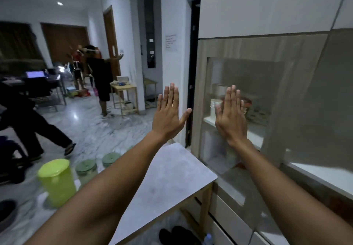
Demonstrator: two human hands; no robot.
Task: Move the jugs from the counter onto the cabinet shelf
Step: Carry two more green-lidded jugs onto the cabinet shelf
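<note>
My left hand [169, 114] and my right hand [231, 116] are both raised flat, backs toward me, fingers straight, holding nothing. The right hand hovers in front of the cabinet's glass door [267, 84]; behind the glass a white shelf [256, 132] carries a white container [214, 108] and other blurred items. A lime-green jug [56, 181] with a lid stands at the lower left, beyond my left forearm. Three pale green lidded jugs sit behind it, the nearest one [86, 169] next to the lime one and another [110, 159] further right. The grey counter [166, 183] lies under my left arm.
A dark doorway gap [193, 68] runs beside the cabinet. Drawers [229, 212] sit below the cabinet, dark shoes [177, 235] under the counter. Across the marble floor a person [100, 76] stands by a wooden table [125, 95]; another person's leg [47, 132] crosses at left.
</note>
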